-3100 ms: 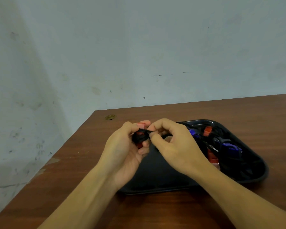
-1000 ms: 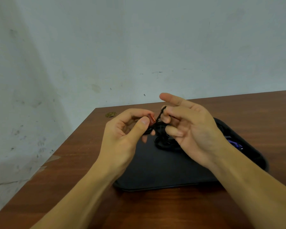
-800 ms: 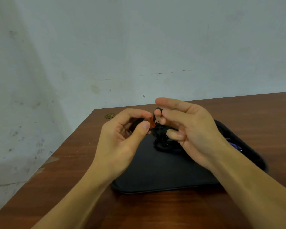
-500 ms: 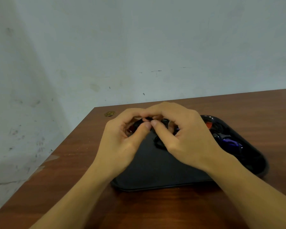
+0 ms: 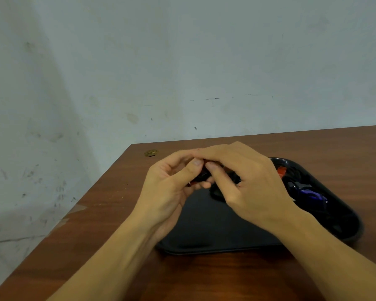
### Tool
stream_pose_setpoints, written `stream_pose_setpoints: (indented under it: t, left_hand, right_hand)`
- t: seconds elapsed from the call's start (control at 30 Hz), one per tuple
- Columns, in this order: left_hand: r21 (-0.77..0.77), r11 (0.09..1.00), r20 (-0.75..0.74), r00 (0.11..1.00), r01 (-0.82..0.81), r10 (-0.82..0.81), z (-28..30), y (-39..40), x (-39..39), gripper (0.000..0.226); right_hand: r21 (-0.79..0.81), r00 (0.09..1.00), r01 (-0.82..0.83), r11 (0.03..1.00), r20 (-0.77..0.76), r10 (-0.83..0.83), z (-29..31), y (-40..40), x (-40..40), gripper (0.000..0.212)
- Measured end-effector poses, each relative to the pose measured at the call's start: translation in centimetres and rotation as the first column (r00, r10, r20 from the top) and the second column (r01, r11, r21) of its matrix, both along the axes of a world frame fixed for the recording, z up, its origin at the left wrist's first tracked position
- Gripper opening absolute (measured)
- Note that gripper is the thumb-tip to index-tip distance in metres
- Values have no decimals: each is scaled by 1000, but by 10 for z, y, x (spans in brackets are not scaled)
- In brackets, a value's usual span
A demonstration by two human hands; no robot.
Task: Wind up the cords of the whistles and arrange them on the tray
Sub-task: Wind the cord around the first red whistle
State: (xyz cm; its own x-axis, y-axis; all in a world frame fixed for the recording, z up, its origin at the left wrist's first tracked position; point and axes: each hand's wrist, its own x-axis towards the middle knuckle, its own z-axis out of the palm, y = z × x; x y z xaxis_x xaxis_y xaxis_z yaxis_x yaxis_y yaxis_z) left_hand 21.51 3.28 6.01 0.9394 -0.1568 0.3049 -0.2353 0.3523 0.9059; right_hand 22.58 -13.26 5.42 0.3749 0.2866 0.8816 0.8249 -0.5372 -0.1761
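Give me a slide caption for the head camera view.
Both hands pinch a red whistle over a black tray on a wooden table.

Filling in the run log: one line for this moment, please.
left hand: grips red whistle | right hand: pinches its cord | black plastic tray: below

Nothing here can be read: there is no lettering, label, brand mark or number in sight. The small gold-coloured object (image 5: 151, 152) near the far corner of the table (image 5: 109, 213) is too small and blurred to show whether it bears any marking.
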Motion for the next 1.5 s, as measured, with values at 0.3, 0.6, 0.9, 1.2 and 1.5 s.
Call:
stream_pose_setpoints:
  t: [0.3,0.6,0.9,1.2,1.5]
  left_hand:
    - [-65,997,-97,994,46,-52,3,0,0,38]
    - [-74,995,-106,993,-61,53,0,-2,0,23]
    - [-181,981,-111,992,-75,56,1,-5,-2,22]
    - [-126,990,-6,998,68,-69,4,-9,-7,35]
    - [-62,992,204,972,-107,118,3,-4,-4,35]
  right_hand:
    - [301,935,-113,947,-291,204,0,2,-1,40]
    - [156,993,86,984,-96,-71,-3,8,0,32]
    - [144,1000,-23,989,-12,24,-9,10,3,27]
    - [367,982,-52,929,-150,114,-7,-6,13,25]
    - [607,791,-193,771,-369,489,3,0,0,14]
